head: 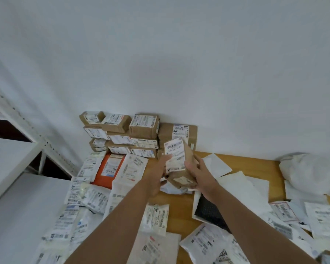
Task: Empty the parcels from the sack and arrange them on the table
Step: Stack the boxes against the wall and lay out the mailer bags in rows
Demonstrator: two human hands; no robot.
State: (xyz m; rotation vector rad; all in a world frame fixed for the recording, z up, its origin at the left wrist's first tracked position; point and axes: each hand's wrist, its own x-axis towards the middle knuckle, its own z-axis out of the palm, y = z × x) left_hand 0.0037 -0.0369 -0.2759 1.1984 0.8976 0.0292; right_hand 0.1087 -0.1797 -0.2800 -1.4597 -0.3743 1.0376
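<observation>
Both my hands hold a brown parcel (181,164) with a white barcode label above the middle of the wooden table (179,210). My left hand (158,172) grips its left side and my right hand (200,174) grips its right side. The parcel is tilted, its label end pointing up toward the wall. Behind it, a stack of brown boxes (122,134) stands against the wall, with a larger brown box (177,133) at its right end. A white sack (311,172) lies crumpled at the table's far right.
Flat white mailers (95,197) and an orange mailer (108,171) cover the table's left side. More white mailers (286,216) and a dark-lined open mailer (206,210) lie on the right. A white metal shelf (15,126) stands to the left.
</observation>
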